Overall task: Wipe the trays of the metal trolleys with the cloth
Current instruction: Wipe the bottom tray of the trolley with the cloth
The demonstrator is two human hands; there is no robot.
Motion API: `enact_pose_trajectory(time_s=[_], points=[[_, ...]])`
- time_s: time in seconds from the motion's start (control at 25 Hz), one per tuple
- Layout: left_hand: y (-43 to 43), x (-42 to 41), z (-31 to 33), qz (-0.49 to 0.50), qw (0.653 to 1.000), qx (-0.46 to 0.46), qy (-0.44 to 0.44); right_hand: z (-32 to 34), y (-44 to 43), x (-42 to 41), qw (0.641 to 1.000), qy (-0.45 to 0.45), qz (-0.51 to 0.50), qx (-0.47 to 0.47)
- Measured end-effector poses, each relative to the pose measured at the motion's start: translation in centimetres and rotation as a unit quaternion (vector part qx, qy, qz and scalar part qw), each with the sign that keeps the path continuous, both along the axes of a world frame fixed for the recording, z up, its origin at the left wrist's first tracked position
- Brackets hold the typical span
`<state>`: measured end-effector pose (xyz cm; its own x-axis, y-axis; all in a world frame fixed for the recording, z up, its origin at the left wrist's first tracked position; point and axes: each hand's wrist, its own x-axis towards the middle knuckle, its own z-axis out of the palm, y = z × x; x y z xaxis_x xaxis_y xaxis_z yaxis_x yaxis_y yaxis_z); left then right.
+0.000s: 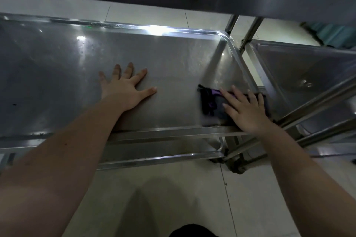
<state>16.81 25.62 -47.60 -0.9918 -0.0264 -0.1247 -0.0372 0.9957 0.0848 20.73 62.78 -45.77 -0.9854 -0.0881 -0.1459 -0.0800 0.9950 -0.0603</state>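
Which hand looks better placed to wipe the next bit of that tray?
Probably the right hand: it presses the cloth flat on the tray. The left hand rests bare, apart from it.

There were two metal trolleys: the left trolley (125, 25) and the right trolley (308, 67). One dark cloth (210, 102) was there. Two bare hands showed, the left hand (123, 88) and the right hand (244, 109). One caster wheel (237, 167) was visible.
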Motion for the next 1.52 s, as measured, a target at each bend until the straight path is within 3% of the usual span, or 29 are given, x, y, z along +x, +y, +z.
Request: enact_pose_trajectory(time_s=[0.16,0.28,0.36,0.48,0.56,0.68,0.76,0.84,0.92,1.04,1.12,1.2,1.32,1.52], points=[[0.0,0.3,0.2,-0.006,1.0,-0.014,-0.008,0.6,-4.7,3.3,0.998,-0.007,-0.056,0.017],[-0.1,0.4,0.5,-0.01,1.0,-0.011,-0.012,-0.5,-14.2,5.3,0.998,0.026,0.059,-0.01],[-0.3,0.6,0.7,-0.013,1.0,-0.006,-0.009,-0.4,-15.2,5.8,0.994,0.019,0.106,-0.03],[-0.4,1.0,0.9,-0.02,1.0,0.001,-0.01,0.7,-7.7,4.4,0.999,0.028,0.016,0.022],[-0.2,1.0,1.0,-0.02,1.0,-0.004,-0.015,1.7,-2.5,3.7,0.996,-0.021,-0.076,0.043],[0.0,0.8,0.9,-0.019,0.999,-0.01,-0.034,1.8,-3.0,4.2,0.991,-0.023,-0.125,0.04],[-0.5,0.2,1.3,-0.029,0.997,0.045,-0.046,0.9,-9.5,5.0,0.997,0.015,-0.064,0.03],[-1.6,0.2,2.5,-0.013,0.983,0.176,-0.052,0.0,-18.8,6.8,0.999,0.035,0.036,0.007],[-3.2,1.1,4.0,0.0,0.97,0.244,-0.021,-0.2,-27.1,8.2,0.995,0.005,0.096,-0.024],[-5.1,4.4,5.7,-0.023,0.977,0.212,0.028,0.8,-29.6,7.2,0.992,-0.032,0.115,-0.047],[-4.9,7.4,5.9,-0.017,0.983,0.179,0.04,1.2,-26.0,5.6,0.994,0.028,0.078,-0.073],[-2.5,10.2,5.0,-0.031,0.995,0.082,0.053,1.4,-22.5,3.4,0.986,0.061,0.014,-0.152],[1.2,12.4,2.9,-0.032,0.998,-0.024,0.037,0.6,-21.5,1.1,0.955,-0.01,-0.004,-0.297],[-3.4,8.7,1.0,0.027,0.999,-0.038,0.018,-1.1,-20.9,0.5,0.962,-0.015,0.046,-0.268]])
